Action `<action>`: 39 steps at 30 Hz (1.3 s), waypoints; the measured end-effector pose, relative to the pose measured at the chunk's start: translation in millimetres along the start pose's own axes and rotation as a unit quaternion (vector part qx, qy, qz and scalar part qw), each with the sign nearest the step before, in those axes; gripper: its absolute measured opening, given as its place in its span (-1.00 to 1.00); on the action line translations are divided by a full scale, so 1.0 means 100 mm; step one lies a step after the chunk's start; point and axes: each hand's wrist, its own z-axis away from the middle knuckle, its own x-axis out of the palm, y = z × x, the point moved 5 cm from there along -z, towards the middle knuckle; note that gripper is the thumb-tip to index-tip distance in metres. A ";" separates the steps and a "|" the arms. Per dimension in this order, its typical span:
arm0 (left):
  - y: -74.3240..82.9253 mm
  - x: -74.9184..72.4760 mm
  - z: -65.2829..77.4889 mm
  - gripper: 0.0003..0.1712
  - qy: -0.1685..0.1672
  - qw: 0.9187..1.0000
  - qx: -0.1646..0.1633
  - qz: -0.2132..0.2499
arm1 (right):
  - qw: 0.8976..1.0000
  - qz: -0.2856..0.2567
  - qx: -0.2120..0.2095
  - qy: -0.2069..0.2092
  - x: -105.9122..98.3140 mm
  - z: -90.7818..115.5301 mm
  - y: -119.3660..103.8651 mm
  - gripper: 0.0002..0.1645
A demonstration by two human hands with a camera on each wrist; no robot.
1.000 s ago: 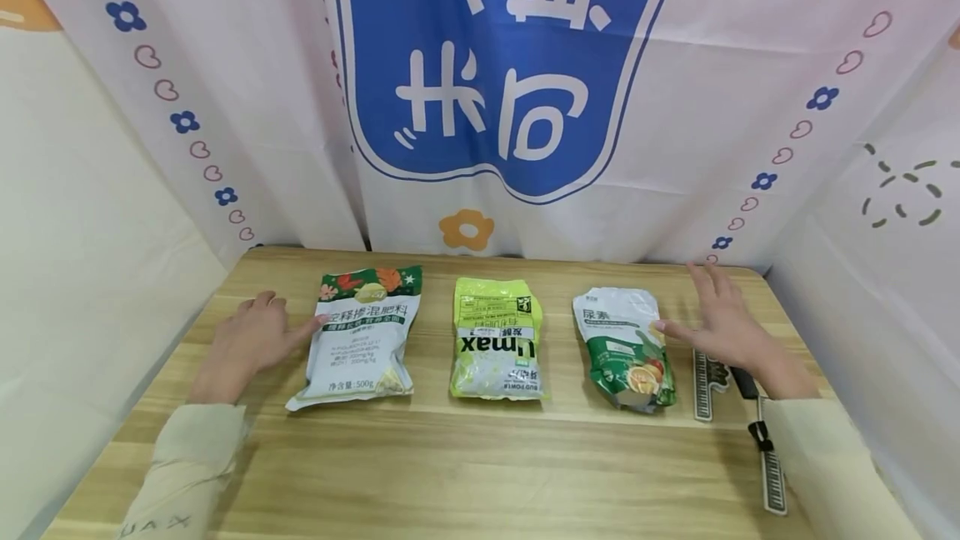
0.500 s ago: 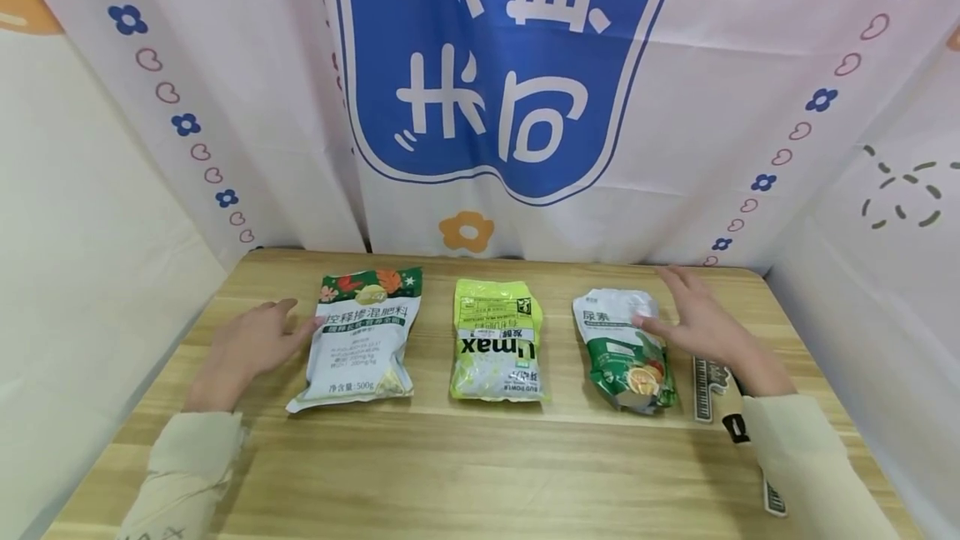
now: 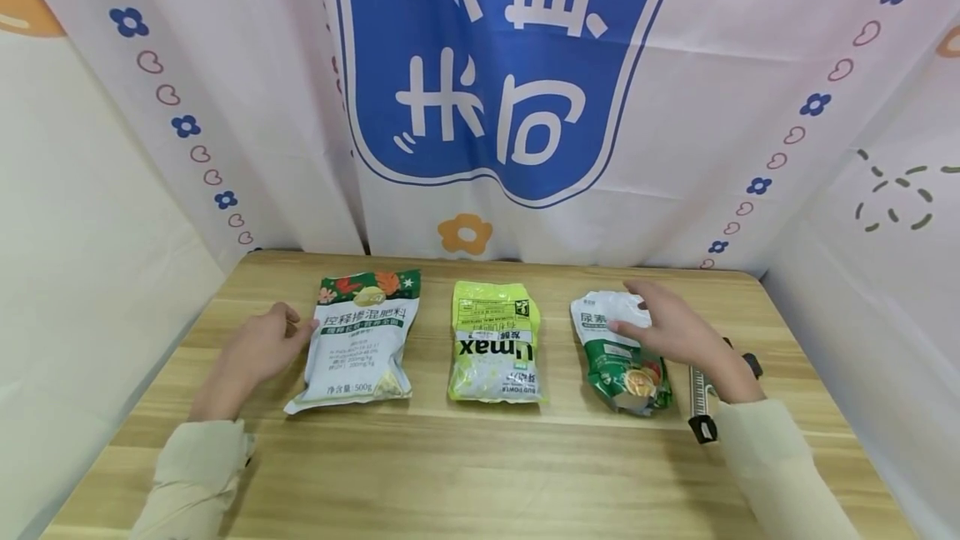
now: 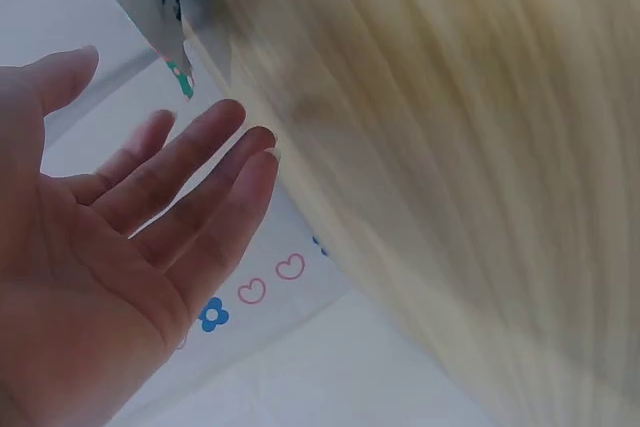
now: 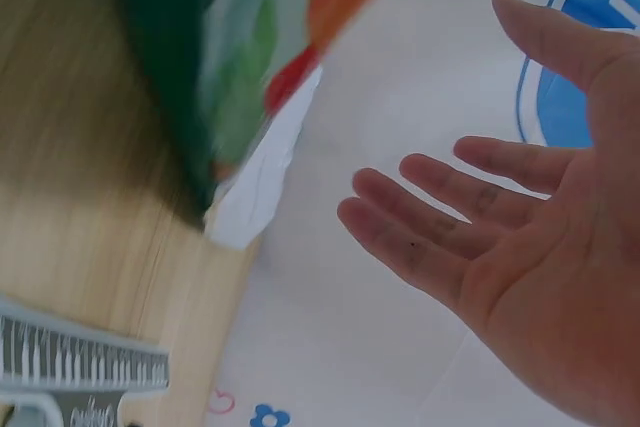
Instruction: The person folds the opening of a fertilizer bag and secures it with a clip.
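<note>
My left hand (image 3: pixel 258 348) is beside the left edge of a white and green 500g fertilizer bag (image 3: pixel 358 361), with the thumb at its edge. In the left wrist view the fingers (image 4: pixel 190 172) are spread and loosely bent, and the palm holds nothing. A white and green pouch (image 3: pixel 609 357) with fruit pictures lies on the right. My right hand (image 3: pixel 678 332) is over its upper right side; whether it touches is unclear. The right wrist view shows straight, spread fingers (image 5: pixel 420 237) apart from the pouch. A lime-yellow Umax bag (image 3: pixel 495 344) lies between the two.
A flat grey strip with tooth-like markings (image 3: pixel 698 394) lies right of the pouch, partly hidden by my right wrist. The wooden table (image 3: pixel 480 473) ends at a printed cloth backdrop (image 3: pixel 405 223). White cloth walls stand at both sides.
My right hand has moved left, from the pouch's right side to over its upper part. My left hand has shifted slightly, its fingers bending more. The bags lie where they were.
</note>
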 end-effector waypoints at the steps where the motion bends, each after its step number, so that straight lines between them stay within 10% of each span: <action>1: 0.01 0.00 0.00 -0.18 0.000 1.000 -0.002 0.010 | 1.000 -0.001 -0.003 0.000 0.01 0.00 -0.03 -0.03; 23: -0.04 0.07 -0.04 -0.18 -0.012 0.994 -0.029 0.104 | 0.993 -0.108 -0.044 -0.008 0.26 -0.23 -0.67 -0.24; 39: 0.01 0.20 -0.04 -0.22 -0.092 0.968 -0.072 0.223 | 0.982 -0.175 -0.066 -0.039 0.55 -0.38 -1.00 -0.22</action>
